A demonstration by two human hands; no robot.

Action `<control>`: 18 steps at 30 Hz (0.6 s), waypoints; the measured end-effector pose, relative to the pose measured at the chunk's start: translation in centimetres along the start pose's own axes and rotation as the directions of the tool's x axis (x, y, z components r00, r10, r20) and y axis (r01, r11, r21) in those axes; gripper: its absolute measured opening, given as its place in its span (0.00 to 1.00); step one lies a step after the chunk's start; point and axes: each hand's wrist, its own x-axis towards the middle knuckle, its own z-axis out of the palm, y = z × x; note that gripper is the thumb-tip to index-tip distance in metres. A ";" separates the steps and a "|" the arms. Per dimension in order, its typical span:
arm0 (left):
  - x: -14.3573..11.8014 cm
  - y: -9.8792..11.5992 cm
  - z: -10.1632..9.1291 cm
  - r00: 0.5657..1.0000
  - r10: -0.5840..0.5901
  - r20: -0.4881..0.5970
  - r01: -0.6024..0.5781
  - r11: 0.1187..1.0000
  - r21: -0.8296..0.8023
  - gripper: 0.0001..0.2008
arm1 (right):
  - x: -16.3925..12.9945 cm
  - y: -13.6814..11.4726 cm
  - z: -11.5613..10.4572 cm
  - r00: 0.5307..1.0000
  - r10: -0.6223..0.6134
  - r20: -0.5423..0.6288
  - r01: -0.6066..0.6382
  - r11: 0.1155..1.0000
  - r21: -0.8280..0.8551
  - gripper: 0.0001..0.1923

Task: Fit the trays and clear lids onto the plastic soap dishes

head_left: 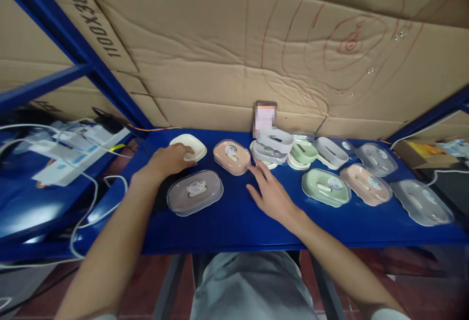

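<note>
My left hand grips the near left rim of a cream oval dish, which looks like a soap dish, with fingers curled over its inside. My right hand holds nothing. Its fingers are apart, and the fingertips are by the right edge of a peach soap dish under a clear lid; I cannot tell if they touch. Nearer me on the left lies a grey lidded dish with a round sticker. Just beyond my right hand is a stack of pale grey dishes.
To the right sit a green lidded dish, another peach one, and grey ones. A phone leans against the cardboard wall behind the blue table. White cables and a power strip lie at left.
</note>
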 end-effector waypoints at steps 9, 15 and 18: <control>-2.2 3.4 -2.3 0.982 -0.018 -0.187 0.000 0.995 -0.096 0.17 | 4.3 8.7 -5.2 0.968 0.138 -0.210 -0.175 0.970 -0.170 0.22; -11.9 12.7 0.0 0.755 0.409 -0.512 -0.500 0.865 -0.045 0.12 | 3.4 9.0 -5.6 0.966 0.115 -0.230 -0.145 0.982 -0.117 0.22; -15.6 18.2 3.9 0.692 0.584 -0.424 -0.634 0.773 0.031 0.10 | 1.0 7.1 -6.4 0.954 0.061 -0.293 -0.086 0.994 -0.074 0.19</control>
